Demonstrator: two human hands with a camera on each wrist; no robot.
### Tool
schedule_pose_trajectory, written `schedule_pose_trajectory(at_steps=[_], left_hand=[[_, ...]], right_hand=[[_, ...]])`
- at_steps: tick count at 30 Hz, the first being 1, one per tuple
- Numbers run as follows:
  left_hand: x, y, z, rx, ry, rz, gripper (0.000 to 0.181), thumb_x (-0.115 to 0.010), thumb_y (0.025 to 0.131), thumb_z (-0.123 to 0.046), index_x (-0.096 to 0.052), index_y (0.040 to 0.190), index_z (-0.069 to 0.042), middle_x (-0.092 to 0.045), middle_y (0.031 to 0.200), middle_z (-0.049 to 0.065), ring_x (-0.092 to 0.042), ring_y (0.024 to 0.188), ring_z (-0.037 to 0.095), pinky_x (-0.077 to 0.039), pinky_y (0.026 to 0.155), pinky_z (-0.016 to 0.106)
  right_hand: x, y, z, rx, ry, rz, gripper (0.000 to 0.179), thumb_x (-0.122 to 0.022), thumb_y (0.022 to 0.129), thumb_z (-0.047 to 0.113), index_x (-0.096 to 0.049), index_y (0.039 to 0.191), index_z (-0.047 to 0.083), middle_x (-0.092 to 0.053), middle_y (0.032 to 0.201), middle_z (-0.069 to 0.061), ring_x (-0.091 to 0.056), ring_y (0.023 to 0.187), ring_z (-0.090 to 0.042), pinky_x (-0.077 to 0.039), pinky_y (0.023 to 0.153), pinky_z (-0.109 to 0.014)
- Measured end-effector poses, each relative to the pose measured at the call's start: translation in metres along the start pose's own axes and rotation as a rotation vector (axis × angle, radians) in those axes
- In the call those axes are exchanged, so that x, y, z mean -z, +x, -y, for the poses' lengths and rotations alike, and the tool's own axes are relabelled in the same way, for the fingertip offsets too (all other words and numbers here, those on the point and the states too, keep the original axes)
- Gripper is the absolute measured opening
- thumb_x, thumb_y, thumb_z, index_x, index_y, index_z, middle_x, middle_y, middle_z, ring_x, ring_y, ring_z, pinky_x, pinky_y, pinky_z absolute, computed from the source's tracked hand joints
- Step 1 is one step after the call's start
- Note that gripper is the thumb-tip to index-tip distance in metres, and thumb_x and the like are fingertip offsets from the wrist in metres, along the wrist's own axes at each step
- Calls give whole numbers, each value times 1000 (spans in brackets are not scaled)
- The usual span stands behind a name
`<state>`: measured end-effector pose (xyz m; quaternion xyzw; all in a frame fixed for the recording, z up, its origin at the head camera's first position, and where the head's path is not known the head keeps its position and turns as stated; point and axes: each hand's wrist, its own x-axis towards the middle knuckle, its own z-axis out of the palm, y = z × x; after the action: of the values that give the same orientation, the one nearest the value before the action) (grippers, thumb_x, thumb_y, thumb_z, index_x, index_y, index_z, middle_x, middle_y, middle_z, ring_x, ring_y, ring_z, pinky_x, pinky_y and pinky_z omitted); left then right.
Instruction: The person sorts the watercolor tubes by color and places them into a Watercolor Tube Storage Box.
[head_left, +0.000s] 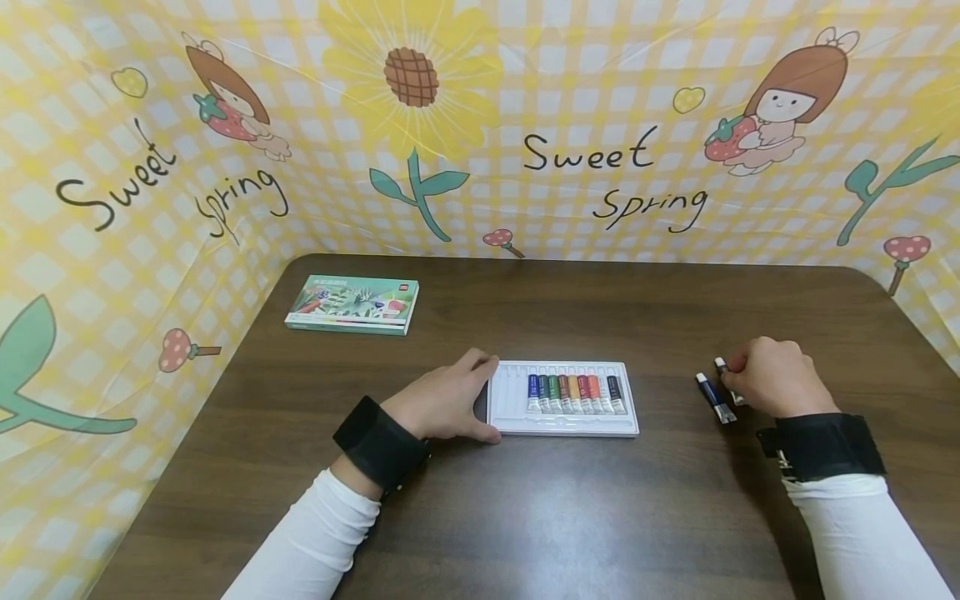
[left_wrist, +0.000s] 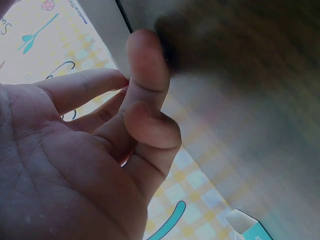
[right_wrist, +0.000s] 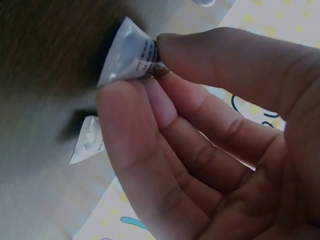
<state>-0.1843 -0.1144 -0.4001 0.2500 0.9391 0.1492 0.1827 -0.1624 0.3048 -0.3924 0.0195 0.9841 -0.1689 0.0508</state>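
On the brown table (head_left: 525, 521) sits the white tray (head_left: 507, 400), its left end gripped between the thumb and fingers of the left hand (head_left: 446, 400). Well apart, the right hand (head_left: 780, 379) has thumb and fingertips closed on a small paint tube (right_wrist: 125, 57), whose crimped end juts past them; a blue tube (head_left: 711, 394) lies just beside it.

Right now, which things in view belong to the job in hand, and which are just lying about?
In the job:
tray, held at its left end by the left hand
row of tubes in it
pinched tube, in the right hand
loose tube beside it

Apparently lying about:
box, untouched
cloth, a backdrop
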Motion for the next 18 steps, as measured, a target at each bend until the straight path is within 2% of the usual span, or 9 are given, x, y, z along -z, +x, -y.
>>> schedule_pose_trajectory(at_steps=[11,18], left_hand=[[-1,0,0,-2,2,-2,106,-91,81,-45,-38,163,-5,-42,162,13,-62,118,29,-53,109,45],[0,0,0,0,-2,4,106,-91,81,-46,-37,163,-5,-41,163,13,-62,119,29,-52,109,45]], right_hand=[[3,0,0,4,-9,11,17,-70,94,14,-78,89,0,-71,80,-15,-60,72,-31,-44,59,-35],[6,-3,13,65,-26,-13,22,-74,93,18,-79,96,-3,-77,90,-21,-69,78,-35,-55,66,-48]])
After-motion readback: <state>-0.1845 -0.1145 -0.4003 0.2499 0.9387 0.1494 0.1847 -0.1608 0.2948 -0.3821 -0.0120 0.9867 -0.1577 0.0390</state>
